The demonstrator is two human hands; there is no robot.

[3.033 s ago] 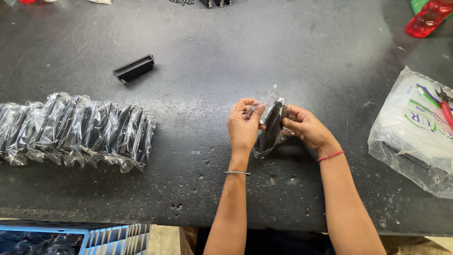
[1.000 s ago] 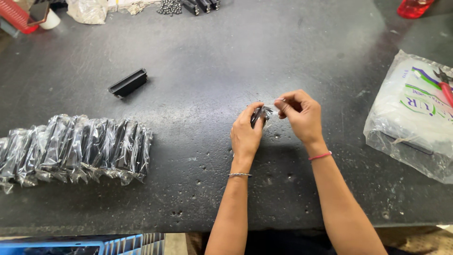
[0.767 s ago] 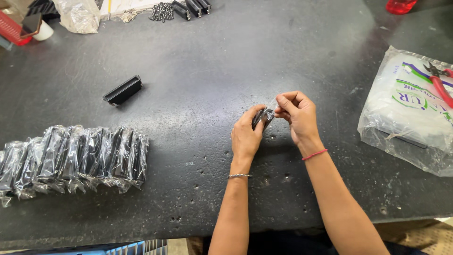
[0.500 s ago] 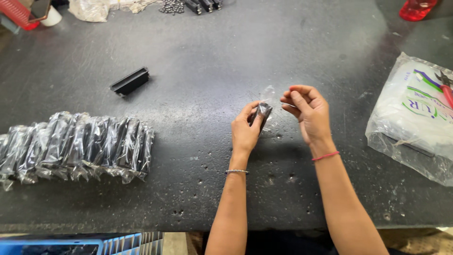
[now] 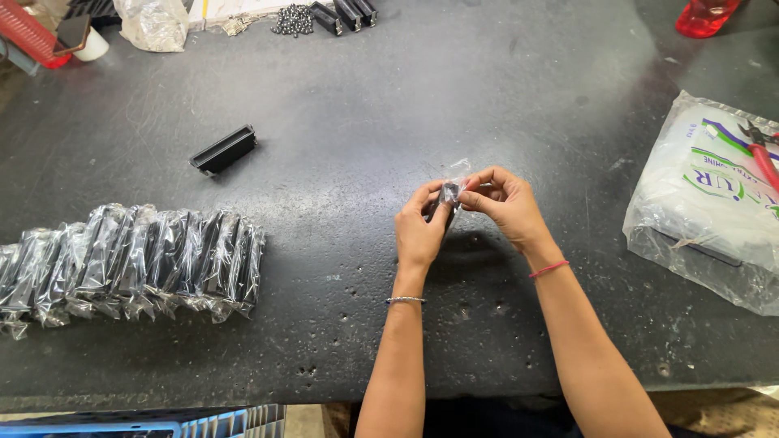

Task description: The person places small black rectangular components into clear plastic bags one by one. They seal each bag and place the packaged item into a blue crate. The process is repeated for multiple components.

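Observation:
My left hand [image 5: 420, 229] and my right hand [image 5: 503, 204] meet over the middle of the dark table [image 5: 389, 97]. Between them they pinch a small black part in a clear plastic bag [image 5: 451, 190]. The left fingers grip the part from below, and most of it is hidden by them. The right fingertips pinch the bag's crumpled top. A bare black rectangular part [image 5: 223, 150] lies alone on the table to the upper left. A row of several bagged black parts [image 5: 134, 261] lies at the left.
A large clear bag of white bags [image 5: 710, 203] sits at the right, with red-handled pliers [image 5: 763, 158] on it. Loose small metal balls [image 5: 292, 18] and black parts [image 5: 349, 12] lie at the far edge. A blue crate [image 5: 138, 422] shows below the near edge.
Three seconds ago the hands held the bagged part upright and spread. They have since closed together over it, with the right fingers now pinching the bag's top.

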